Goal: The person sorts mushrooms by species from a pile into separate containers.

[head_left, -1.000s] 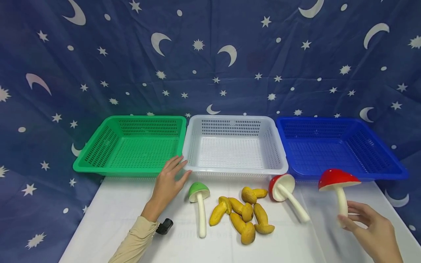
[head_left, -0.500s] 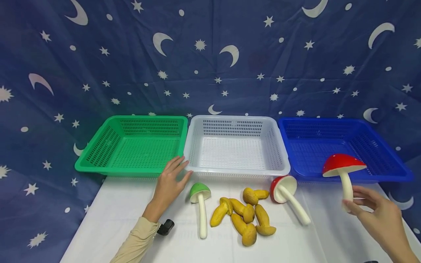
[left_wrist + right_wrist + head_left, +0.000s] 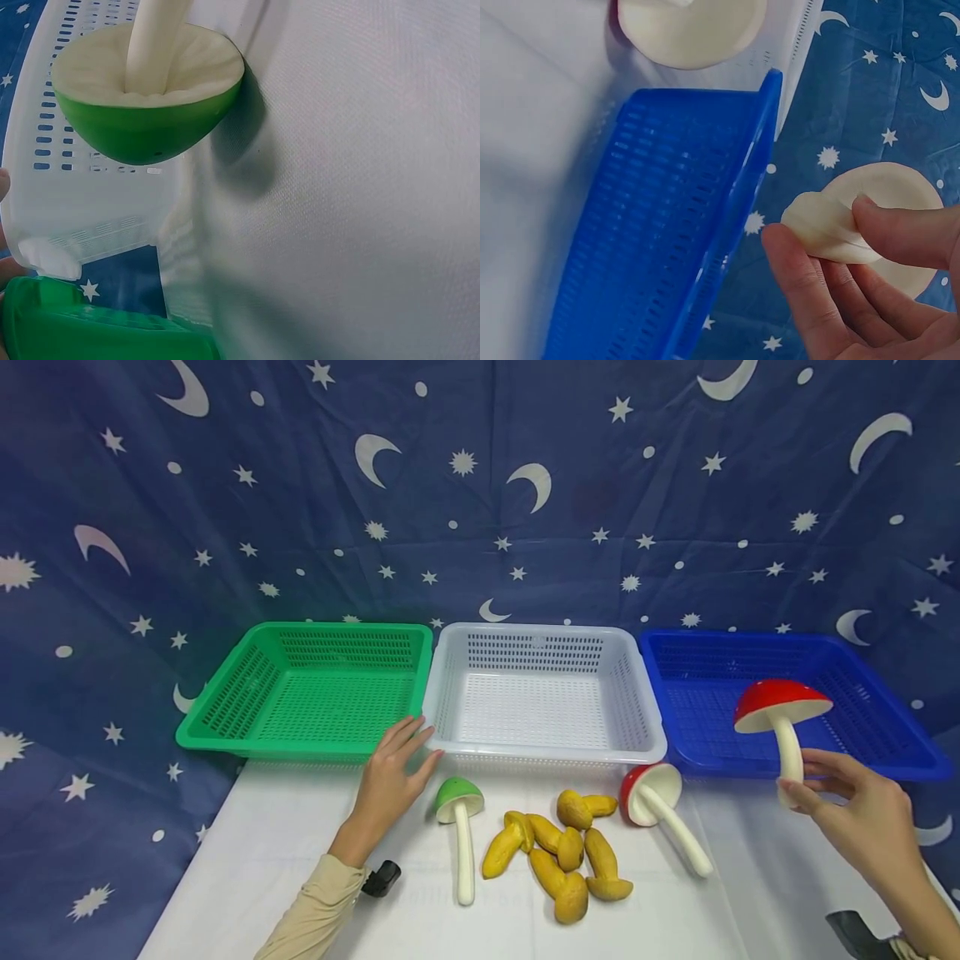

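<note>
My right hand [image 3: 862, 802] pinches the white stem of a red-capped toy mushroom [image 3: 782, 703], held upright at the front of the blue basket [image 3: 847, 768]. In the right wrist view thumb and fingers hold the stem [image 3: 829, 225]. My left hand [image 3: 390, 781] lies with fingers extended at the adjoining front corners of the green basket [image 3: 300, 750] and the white basket [image 3: 547, 753]. To its right lies a green-capped mushroom [image 3: 460, 797], large in the left wrist view. Several yellow-brown mushrooms [image 3: 551, 872] and another red-capped mushroom [image 3: 651, 795] lie on the table.
The three baskets stand side by side at the back of the white-covered table [image 3: 637, 927]. Behind them hangs a dark blue cloth [image 3: 420, 493] with moons and stars. Black wrist devices show at the left [image 3: 382, 878] and right [image 3: 858, 935] wrists.
My right hand has raised the red-capped mushroom and carried it forward, so its cap now overlaps the blue basket's interior. The left hand has stayed at the basket corners.
</note>
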Demonstrator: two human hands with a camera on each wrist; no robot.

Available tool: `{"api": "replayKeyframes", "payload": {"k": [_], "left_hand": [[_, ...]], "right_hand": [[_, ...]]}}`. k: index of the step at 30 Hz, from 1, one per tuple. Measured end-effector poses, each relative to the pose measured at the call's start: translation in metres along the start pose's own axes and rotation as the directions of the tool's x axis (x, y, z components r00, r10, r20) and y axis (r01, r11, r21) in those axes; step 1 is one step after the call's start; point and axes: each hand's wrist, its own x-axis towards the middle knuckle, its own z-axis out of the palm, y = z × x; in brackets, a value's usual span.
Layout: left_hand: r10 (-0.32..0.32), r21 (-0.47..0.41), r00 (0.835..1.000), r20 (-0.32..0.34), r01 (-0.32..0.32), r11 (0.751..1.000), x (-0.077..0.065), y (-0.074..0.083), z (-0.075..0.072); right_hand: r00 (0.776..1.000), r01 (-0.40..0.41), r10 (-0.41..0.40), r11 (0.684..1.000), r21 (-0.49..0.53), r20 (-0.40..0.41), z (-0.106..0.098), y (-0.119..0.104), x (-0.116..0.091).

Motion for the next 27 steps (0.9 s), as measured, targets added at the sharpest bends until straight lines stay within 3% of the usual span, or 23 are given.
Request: {"api": "replayKeyframes", "payload": {"k": [19,27], "left_hand": [[0.000,-0.003,1.000,-0.010,0.000,1.000,-0.001,0.000,-0.001],[-0.004,-0.003,1.000,0.003,0.004,1.000,-0.001,0.000,-0.002]], "right_hand": [[0.996,0.066,-0.071,0.994,0.082,0.057,0.011,-0.014,0.042],[0.994,0.045,-0.055,0.993,0.108,0.092,0.023,-0.009,0.061]]}}
